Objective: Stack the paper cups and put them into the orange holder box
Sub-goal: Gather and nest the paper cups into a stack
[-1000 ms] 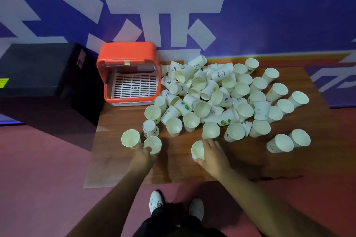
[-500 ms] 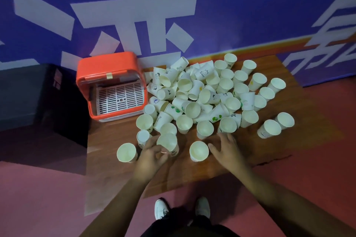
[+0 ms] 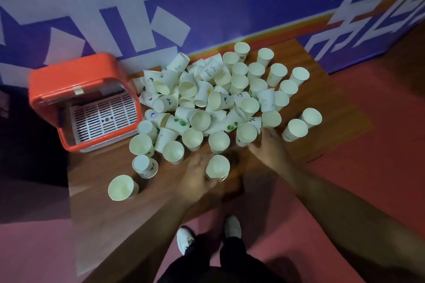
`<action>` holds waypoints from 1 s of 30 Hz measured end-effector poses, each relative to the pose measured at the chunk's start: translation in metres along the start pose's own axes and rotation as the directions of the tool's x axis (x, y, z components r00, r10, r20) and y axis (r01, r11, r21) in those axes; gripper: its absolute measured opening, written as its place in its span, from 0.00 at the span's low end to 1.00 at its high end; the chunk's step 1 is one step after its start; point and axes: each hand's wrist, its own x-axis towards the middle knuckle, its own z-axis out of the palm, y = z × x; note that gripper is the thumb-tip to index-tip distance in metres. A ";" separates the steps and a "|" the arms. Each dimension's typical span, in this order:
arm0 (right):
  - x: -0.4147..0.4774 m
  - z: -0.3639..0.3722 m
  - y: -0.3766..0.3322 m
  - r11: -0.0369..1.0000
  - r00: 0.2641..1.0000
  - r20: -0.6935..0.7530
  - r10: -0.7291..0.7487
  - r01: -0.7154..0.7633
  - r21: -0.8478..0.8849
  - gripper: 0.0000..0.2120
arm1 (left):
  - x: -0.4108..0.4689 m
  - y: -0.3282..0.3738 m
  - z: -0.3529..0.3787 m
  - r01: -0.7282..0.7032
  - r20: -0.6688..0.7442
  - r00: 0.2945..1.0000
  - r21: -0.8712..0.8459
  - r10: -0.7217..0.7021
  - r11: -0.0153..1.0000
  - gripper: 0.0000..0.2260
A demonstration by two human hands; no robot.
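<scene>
The job is barely begun. The orange holder box (image 3: 76,80) stands open at about 9 o'clock from the heap. Only its white slotted grate (image 3: 104,117) shows inside, and no cup is in it. The paper cups (image 3: 207,101) are loose on the wooden table (image 3: 333,108). Most are jumbled in the middle, some upright, some on their sides, some mouth-down. A ring of upright ones runs from 12 to 4 o'clock along the far and right edges.

The left hand (image 3: 196,176) is at 6 o'clock of the heap, its fingers curled round one upright cup (image 3: 217,166) lifted clear of the others. Motion blur hides whether a second cup is nested in it. The right hand (image 3: 269,146) reaches in at about 5 o'clock, its fingertips (image 3: 258,136) against the near side of another upright cup (image 3: 246,133). I cannot tell whether they have closed on it.

A lone cup (image 3: 122,187) stands apart at 7 o'clock, with a mouth-down one (image 3: 144,165) just beyond it.

Nearly everything is left, by my reading. The cups must be gathered into nested stacks (dozens are loose), and the tipped and inverted ones must first be turned. Then the stacks go into the box.
</scene>
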 end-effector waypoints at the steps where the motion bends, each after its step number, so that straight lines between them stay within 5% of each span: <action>1: 0.005 0.003 -0.002 1.000 1.000 0.009 0.006 -0.006 -0.003 0.32 | 0.001 -0.005 0.005 0.006 0.004 1.000 0.052 -0.006 0.999 0.33; 7: 0.029 0.022 -0.013 0.998 0.998 0.069 0.016 -0.012 -0.063 0.41 | -0.005 -0.015 0.010 0.034 -0.034 0.999 0.326 -0.024 0.945 0.38; 12: 0.042 0.033 -0.015 0.985 0.998 0.050 0.035 -0.026 -0.173 0.42 | 0.011 -0.040 -0.021 0.302 -0.325 0.925 0.317 -0.196 0.899 0.30; 18: 0.050 0.043 -0.014 0.963 0.999 -0.004 -0.038 0.035 -0.266 0.37 | 0.036 -0.047 -0.042 0.513 -0.280 0.851 0.260 -0.445 0.818 0.37; 24: 0.045 0.039 -0.006 0.956 0.997 -0.008 -0.074 0.069 -0.284 0.35 | 0.040 -0.050 -0.039 0.469 -0.253 0.879 0.302 -0.405 0.830 0.29; 30: 0.012 0.013 -0.007 0.999 0.995 -0.093 -0.044 0.041 -0.033 0.37 | 0.019 -0.044 -0.049 0.396 -0.309 0.896 0.224 -0.321 0.890 0.29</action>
